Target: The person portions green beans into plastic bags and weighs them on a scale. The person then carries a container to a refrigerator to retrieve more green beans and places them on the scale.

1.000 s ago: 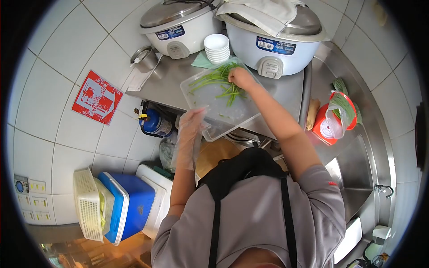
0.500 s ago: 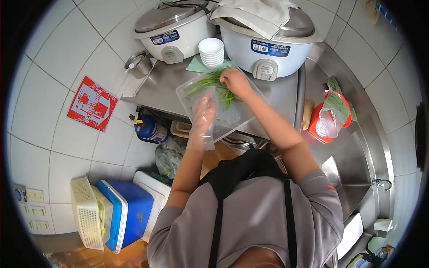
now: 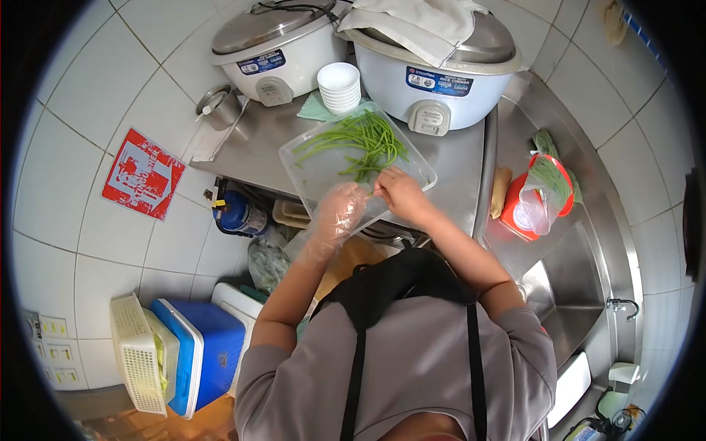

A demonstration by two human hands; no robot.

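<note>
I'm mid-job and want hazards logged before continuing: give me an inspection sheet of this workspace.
Surface: steel counter; spills, nothing seen.
Job's things: green stalks lie loosely in the clear tray, whose near corner seems to overhang the counter.
Clutter: white bowls stacked behind the tray; pale cloth draped over the large cooker.
Grippers: left hand, in clear plastic, and bare right hand meet at the tray's near side; grip unclear.
Cables: dark cord over the smaller cooker's lid.
Surroundings: sink right; blue cooler lower left.
</note>
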